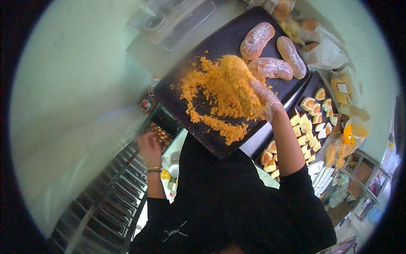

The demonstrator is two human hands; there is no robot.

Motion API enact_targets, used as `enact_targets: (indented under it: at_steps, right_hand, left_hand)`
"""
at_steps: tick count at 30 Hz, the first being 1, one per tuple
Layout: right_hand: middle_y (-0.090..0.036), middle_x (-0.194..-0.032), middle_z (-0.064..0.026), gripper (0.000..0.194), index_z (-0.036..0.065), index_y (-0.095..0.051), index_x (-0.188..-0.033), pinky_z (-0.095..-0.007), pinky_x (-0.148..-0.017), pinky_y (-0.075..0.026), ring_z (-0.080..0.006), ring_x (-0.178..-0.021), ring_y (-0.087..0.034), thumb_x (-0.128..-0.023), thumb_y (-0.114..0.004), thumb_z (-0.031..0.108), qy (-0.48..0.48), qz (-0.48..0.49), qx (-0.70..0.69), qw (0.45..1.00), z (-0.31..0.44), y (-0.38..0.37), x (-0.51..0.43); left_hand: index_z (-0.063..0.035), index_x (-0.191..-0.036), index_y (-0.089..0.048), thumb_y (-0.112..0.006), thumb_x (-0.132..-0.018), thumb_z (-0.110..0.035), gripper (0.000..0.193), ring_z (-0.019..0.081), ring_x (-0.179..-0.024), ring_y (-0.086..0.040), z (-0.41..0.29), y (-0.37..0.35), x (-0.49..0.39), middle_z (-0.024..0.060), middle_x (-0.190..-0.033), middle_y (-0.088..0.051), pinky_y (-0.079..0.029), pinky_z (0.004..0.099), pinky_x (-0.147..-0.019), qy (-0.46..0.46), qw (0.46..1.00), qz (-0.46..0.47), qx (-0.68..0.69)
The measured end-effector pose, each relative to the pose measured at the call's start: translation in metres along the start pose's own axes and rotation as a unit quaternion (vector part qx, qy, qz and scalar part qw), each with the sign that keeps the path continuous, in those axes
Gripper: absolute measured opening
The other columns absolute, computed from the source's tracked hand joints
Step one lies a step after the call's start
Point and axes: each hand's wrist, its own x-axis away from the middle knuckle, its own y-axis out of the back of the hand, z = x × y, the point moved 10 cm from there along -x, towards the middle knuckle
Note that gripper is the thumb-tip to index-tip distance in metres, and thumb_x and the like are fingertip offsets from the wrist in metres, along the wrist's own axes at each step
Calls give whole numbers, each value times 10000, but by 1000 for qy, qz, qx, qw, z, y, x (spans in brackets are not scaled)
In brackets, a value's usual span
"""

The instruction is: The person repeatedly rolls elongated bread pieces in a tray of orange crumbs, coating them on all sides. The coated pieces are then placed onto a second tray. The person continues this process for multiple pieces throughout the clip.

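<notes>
My right hand [265, 95], in a clear plastic glove, is closed around a long rounded piece, seemingly a bread roll [239, 77] thickly coated in orange floss. It rests on loose orange crumbly floss [203, 79] spread over a black baking tray [171, 90]. Three powdered bread rolls lie at the tray's far right: an upper one [257, 40], a lower one [271, 68] and a right one [291, 57]. My bare left hand [149, 147] is off the tray at lower left, beside a glass-sided container [168, 117] of small round brown items [161, 136]; its fingers are blurred.
Under the tray's right edge, another dark tray [312, 90] bears cut bread pieces [306, 123]. Bagged bread [325, 52] and a yellow package [344, 87] line the right side. A clear plastic container [184, 28] stands at the top. A metal rack [108, 193] is at lower left.
</notes>
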Motion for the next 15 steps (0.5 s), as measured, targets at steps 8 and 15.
enact_targets:
  at_steps: [8,15]
  right_hand:
    - [-498,-1540,-279,724,236,-503,-1609,-564,-1120,-444,-482,-1367,-523,-958,-747,439,295,-88,719,623,19,-55,21]
    - [-459,-1580,-229,691,266,-524,-1570,-545,-1059,-467,-455,-1357,-529,-921,-761,279,314,-180,764,535,11,-89,13]
  left_hand:
    - [-61,-1174,-672,-685,-946,-71,228,363,-1121,-621,-2,-6,-2,160,-1147,-635,-521,456,-974,27,998,14,57]
    - [-58,-1170,-673,-680,-954,-56,216,342,-1103,-631,0,-14,-2,163,-1142,-630,-528,438,-957,47,995,21,82]
